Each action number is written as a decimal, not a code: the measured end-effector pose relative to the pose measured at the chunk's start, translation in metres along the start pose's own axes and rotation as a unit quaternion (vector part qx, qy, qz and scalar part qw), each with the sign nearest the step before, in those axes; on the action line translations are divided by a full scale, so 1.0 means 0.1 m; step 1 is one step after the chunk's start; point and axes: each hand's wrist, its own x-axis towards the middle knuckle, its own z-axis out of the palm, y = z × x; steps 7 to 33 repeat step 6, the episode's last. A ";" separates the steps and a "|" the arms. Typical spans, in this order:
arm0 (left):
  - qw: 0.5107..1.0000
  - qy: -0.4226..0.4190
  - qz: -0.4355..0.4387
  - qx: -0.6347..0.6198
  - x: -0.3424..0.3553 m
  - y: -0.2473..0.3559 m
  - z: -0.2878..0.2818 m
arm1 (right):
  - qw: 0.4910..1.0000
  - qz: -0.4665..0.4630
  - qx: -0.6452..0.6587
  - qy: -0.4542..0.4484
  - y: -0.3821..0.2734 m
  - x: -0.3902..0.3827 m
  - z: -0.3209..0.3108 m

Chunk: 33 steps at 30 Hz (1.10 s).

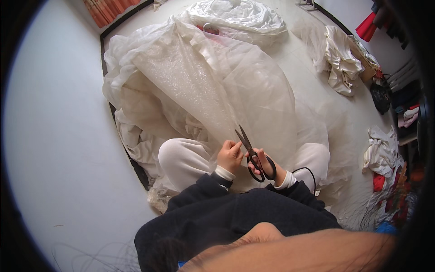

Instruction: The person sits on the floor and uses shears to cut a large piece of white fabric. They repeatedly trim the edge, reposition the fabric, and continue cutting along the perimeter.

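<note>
My right hand (261,163) grips a pair of black-handled scissors (253,156), its fingers through the large loops. The two dark blades point up and away, slightly parted. Just left of them my left hand (229,156) is closed in a pinch at the lower end of a sparkly white tulle layer (176,77). What exactly lies between those fingertips is too small to make out, but the fabric runs up from them. Sheer white tulle (258,86) spreads over the floor in front of me and around my knees.
A round heap of white fabric (240,18) lies beyond the tulle. To the right are a cream satin pile (342,61), a black plastic bag (380,97) and another white cloth heap (381,152). A white wall (59,113) stands close on the left.
</note>
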 end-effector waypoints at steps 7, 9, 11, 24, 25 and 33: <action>1.000 0.000 0.023 0.007 -0.02 0.01 -0.01 | 1.000 -0.002 0.025 0.009 -0.03 0.13 -0.07; 1.000 0.000 0.023 0.007 -0.02 0.01 -0.01 | 1.000 -0.002 0.025 0.009 -0.03 0.13 -0.07; 1.000 0.000 0.023 0.007 -0.02 0.01 -0.01 | 1.000 -0.002 0.025 0.009 -0.03 0.13 -0.07; 1.000 0.000 0.023 0.007 -0.02 0.01 -0.01 | 1.000 -0.002 0.025 0.009 -0.03 0.13 -0.07; 1.000 0.000 0.023 0.007 -0.02 0.01 -0.01 | 1.000 -0.002 0.025 0.009 -0.03 0.13 -0.07; 1.000 0.000 0.023 0.007 -0.02 0.01 -0.01 | 1.000 -0.002 0.025 0.009 -0.03 0.13 -0.07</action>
